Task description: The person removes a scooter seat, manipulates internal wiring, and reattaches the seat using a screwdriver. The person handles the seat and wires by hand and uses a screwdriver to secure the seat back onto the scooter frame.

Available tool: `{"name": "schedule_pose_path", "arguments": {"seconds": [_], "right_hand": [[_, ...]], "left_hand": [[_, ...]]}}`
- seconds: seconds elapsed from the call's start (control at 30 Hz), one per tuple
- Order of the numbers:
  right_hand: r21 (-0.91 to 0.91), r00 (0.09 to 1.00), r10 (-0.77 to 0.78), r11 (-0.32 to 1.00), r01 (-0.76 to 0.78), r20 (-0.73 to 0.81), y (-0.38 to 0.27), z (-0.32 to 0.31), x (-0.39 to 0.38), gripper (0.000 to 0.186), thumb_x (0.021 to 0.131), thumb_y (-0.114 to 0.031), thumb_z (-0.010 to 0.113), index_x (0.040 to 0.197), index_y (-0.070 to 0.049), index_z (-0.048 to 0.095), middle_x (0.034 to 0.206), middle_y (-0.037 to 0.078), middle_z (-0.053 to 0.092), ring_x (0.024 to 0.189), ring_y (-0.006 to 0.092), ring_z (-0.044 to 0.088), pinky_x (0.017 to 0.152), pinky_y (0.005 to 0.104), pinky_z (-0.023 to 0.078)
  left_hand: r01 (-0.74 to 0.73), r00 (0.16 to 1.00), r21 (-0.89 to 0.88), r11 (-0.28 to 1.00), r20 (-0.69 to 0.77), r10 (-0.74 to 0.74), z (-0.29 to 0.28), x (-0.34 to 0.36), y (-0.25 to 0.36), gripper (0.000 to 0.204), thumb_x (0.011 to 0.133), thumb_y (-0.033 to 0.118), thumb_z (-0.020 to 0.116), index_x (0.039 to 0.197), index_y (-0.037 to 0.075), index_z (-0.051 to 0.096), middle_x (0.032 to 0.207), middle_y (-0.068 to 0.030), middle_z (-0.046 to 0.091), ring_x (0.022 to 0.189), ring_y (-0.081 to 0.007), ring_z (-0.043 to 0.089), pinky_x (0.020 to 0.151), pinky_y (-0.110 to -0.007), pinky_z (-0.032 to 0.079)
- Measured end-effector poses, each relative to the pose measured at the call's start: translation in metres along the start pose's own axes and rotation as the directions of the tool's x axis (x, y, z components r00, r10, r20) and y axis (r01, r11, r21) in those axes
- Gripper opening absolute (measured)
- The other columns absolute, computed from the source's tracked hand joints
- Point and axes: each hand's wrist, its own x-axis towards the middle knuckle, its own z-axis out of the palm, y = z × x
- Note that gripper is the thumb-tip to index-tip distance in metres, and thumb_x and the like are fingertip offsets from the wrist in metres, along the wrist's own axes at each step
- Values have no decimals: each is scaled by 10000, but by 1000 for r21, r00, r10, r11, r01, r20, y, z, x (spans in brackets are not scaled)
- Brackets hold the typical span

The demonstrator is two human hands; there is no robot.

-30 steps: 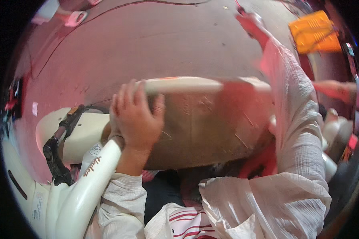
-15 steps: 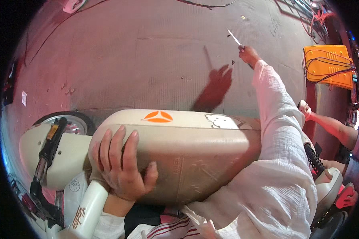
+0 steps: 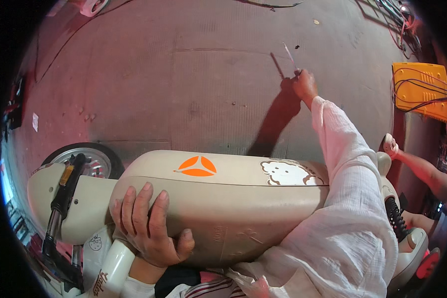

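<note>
A cream electric scooter (image 3: 263, 208) lies on its side in front of me, its front wheel (image 3: 115, 158) at the left. My left hand (image 3: 154, 231) rests on its rounded body panel, fingers spread and holding nothing. An orange emblem (image 3: 197, 169) and a white cartoon sticker (image 3: 288, 175) mark the panel's upper face. Beyond the scooter, my right arm is stretched out low over the floor. Its hand (image 3: 305, 87) is closed around a screwdriver (image 3: 289, 53), whose thin metal shaft points away from me. The grip is mostly hidden in my fingers. A small dark piece (image 3: 297, 47) lies near the shaft.
At the right stands an orange box (image 3: 422, 89) with dark cables across it. Another person's leg (image 3: 422, 171) comes in below it. Tangled cables (image 3: 397, 20) lie at the far right. A spring shock absorber (image 3: 395, 213) is beside my right sleeve.
My right hand has drawn back slightly toward the scooter with the screwdriver, covering the spot where another small dark piece lay. The view has shifted a little. My left hand stays on the panel.
</note>
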Motion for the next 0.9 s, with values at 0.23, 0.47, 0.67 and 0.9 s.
{"name": "schedule_pose_path", "arguments": {"seconds": [0.23,0.47,0.67,0.9], "right_hand": [[-169,858,-398,917,362,-324,16,2,70,357,775,-131,584,1121,-41,579,1191,241,546,1214,415,418,989,474,389],[-536,714,-675,539,650,186,19,-7,111,256,790,-142,533,983,-37,664,1055,192,613,1089,384,512,923,452,429],[-291,914,-405,874,389,7,8,-7,54,204,867,-189,527,971,-61,647,997,172,609,967,393,582,804,479,480],[-34,907,-421,907,420,-12,64,-12,43,195,859,-141,517,848,20,627,813,232,625,732,431,598,652,489,474]], "left_hand": [[17,1000,2,1000,3,-17,0,6,4,555,859,498,408,1206,82,529,1251,-167,509,1193,-369,419,1039,-537,231],[28,998,-91,995,-55,-33,-5,11,2,523,824,493,490,1189,131,587,1253,-117,523,1188,-314,431,1020,-504,265],[79,990,-160,984,-100,-96,5,-1,4,510,790,443,533,1205,151,585,1259,-108,515,1191,-295,427,1022,-498,259],[50,988,-189,981,-133,-76,5,1,4,521,781,428,538,1215,140,570,1271,-112,496,1195,-302,420,1023,-505,254]]}}
